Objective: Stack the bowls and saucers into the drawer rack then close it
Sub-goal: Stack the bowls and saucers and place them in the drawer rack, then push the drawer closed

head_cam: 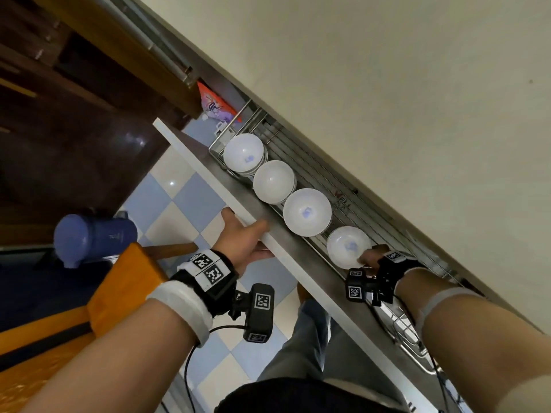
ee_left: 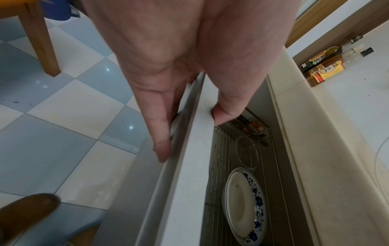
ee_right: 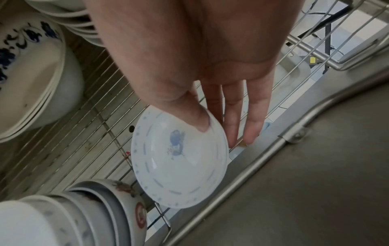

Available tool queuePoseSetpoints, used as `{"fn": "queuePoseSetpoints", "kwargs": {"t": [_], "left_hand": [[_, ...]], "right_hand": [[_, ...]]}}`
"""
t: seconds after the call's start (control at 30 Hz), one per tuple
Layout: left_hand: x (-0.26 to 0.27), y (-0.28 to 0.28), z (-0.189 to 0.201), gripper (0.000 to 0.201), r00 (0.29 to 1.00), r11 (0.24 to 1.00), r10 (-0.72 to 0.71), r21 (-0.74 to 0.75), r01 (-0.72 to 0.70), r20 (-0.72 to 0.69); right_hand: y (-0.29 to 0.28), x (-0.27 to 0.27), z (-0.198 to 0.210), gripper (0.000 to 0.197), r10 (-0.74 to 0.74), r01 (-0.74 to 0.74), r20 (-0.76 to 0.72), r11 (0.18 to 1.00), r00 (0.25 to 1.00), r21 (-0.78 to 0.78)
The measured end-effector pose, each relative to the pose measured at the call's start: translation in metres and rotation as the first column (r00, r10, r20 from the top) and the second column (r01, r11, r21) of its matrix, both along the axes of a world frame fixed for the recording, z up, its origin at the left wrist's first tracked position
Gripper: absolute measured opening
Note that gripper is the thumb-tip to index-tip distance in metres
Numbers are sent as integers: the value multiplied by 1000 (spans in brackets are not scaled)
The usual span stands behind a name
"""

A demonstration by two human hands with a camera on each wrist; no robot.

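The drawer is pulled out, with a wire rack inside. My left hand grips the white drawer front, thumb over its top edge and fingers on the outer face. My right hand pinches a small white saucer with a blue motif by its rim, thumb inside, just above the rack. In the right wrist view the saucer hangs tilted over the rack wires. Three stacks of white bowls stand in a row beyond it.
A blue-patterned plate and a clear glass dish lie in the rack. Bigger plates and a stack of bowls crowd the saucer. The countertop overhangs the drawer. A wooden stool and blue jug stand on the tiled floor.
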State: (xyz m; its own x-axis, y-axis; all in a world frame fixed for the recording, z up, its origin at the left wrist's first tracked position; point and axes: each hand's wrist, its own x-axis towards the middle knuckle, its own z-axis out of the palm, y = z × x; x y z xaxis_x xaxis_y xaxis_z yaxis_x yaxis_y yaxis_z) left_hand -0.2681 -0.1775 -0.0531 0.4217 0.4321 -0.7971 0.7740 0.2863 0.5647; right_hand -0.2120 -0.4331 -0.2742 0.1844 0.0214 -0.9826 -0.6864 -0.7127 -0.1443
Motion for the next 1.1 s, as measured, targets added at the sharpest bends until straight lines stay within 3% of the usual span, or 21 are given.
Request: {"fn": "queuePoseSetpoints", "kwargs": {"t": [0.07, 0.17, 0.23, 0.3, 0.43, 0.57, 0.7, 0.8, 0.9, 0.97, 1.03, 1.1], "left_hand": [[0, 0, 0, 51, 1000, 1000, 11, -8, -11, 1], [1, 0, 0, 51, 1000, 999, 17, -28, -17, 7], [1, -1, 0, 50, 1000, 999, 21, -40, -21, 11], [2, -1, 1, 50, 1000, 998, 27, -55, -26, 13], [3, 0, 3, 57, 999, 995, 33, -97, -32, 6], [4, 3, 8, 60, 1000, 989, 9, -148, -8, 2], [8, 19, 11, 67, 987, 957, -146, -262, 123, -72], [16, 38, 13, 43, 960, 918, -269, -324, 231, -76], [26, 63, 11, 26, 961, 902, -275, -353, 248, -25], [33, 80, 8, 33, 969, 918, -247, -319, 238, 11], [36, 94, 9, 31, 977, 925, -212, -316, 212, 35], [37, 99, 11, 28, 979, 917, -194, -342, 204, 64]], "right_hand": [[0, 2, 2, 50, -42, 43, -19, 998, 999, 50], [-5, 5, 1, 32, 17, -17, 11, 1000, 1000, 16], [-9, 6, 5, 34, -17, 16, 18, 1000, 1000, 22], [-13, 6, 19, 49, -119, 121, -27, 989, 993, 86], [-20, 11, 51, 55, -293, 294, -33, 954, 956, 63], [-27, 13, 93, 21, -446, 445, 11, 894, 895, 47], [-18, 0, 156, 9, -724, 719, -25, 680, 690, 145], [-14, -23, 200, 10, -825, 799, 26, 554, 565, 233], [-14, -50, 233, 12, -892, 852, 147, 451, 426, 264], [-10, -72, 246, 12, -929, 899, 228, 348, 292, 264], [2, -102, 256, 10, -952, 952, 293, 171, 93, 253], [12, -134, 257, 14, -914, 981, 403, 33, -49, 193]]}}
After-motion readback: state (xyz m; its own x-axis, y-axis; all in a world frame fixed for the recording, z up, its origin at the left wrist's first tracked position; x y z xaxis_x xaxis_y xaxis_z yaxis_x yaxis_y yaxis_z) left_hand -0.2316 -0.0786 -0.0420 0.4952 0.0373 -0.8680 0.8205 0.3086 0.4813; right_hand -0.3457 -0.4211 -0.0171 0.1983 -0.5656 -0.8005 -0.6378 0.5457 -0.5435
